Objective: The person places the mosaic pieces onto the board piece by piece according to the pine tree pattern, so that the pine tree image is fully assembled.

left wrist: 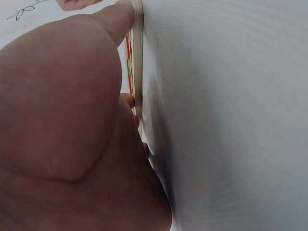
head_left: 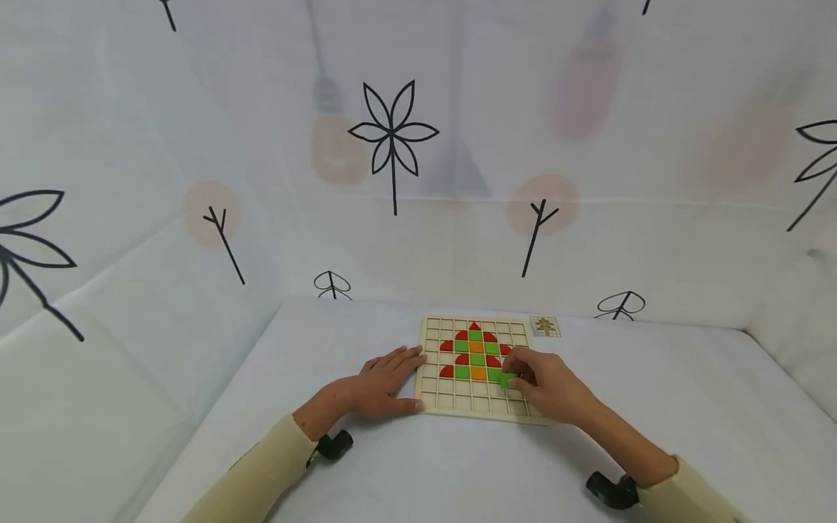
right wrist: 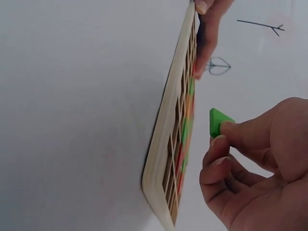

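Observation:
A wooden grid board point(head_left: 454, 402) lies on the white table, holding red, green and orange tiles set in a tree shape. My right hand point(head_left: 549, 381) pinches a green square tile point(right wrist: 219, 122) between thumb and fingers, held just above the board's right half. In the right wrist view the tile is apart from the board's face. My left hand point(head_left: 386, 385) lies with fingers spread at the board's left edge, thumb and fingertips against it. The left wrist view shows its palm side and thumb point(left wrist: 115, 21) at the board's rim.
A small pattern card point(head_left: 546, 326) with a tree picture lies beyond the board's far right corner. White cloth point(head_left: 445, 254) printed with black plant drawings rises behind and at the sides. Dark wrist devices point(head_left: 612, 491) sit below both sleeves.

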Demonstrator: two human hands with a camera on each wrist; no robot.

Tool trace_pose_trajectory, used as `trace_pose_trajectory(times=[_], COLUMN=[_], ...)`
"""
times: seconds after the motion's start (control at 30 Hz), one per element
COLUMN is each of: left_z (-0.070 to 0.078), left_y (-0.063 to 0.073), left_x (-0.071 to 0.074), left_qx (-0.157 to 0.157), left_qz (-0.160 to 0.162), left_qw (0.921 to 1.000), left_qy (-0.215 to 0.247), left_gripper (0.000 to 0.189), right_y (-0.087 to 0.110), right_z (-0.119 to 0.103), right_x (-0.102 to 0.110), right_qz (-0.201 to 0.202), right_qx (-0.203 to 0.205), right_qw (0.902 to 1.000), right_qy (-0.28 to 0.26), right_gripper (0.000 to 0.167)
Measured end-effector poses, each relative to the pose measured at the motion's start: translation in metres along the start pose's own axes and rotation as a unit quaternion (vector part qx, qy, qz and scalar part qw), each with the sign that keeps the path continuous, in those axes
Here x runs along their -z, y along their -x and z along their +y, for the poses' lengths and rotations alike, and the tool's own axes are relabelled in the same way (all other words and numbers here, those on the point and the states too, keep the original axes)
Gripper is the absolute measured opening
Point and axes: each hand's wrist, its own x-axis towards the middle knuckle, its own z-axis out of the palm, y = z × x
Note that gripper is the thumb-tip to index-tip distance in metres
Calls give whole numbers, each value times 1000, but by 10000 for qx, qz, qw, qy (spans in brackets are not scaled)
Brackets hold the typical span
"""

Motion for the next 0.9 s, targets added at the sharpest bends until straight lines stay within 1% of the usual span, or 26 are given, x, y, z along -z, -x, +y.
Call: trace_pose_trajectory(times=[0.27,0.43,0.67,0.9], left_z=[0,0,-1,-2], left_y=[1,1,2,1], left_x=[0,1,0,1], left_qx=[-18,-37,-99,-114], left_qz=[-4,-24,16,29], left_qw=[10000,10000,9999,9999], left_qy=[13,-18,12,26], left_gripper=[91,91,91,91], right_y=[-12,-18,-22,-22], right_z=[-12,-19,-22,-22], right_x=[-16,-24,-32,-33], right_qz=[-17,75,61,89], right_qx=[68,122,-94,-194], right_qw=[9998,9997,9999,9998], right_qy=[-180,-202,-83,25], right_gripper=[15,14,14,14])
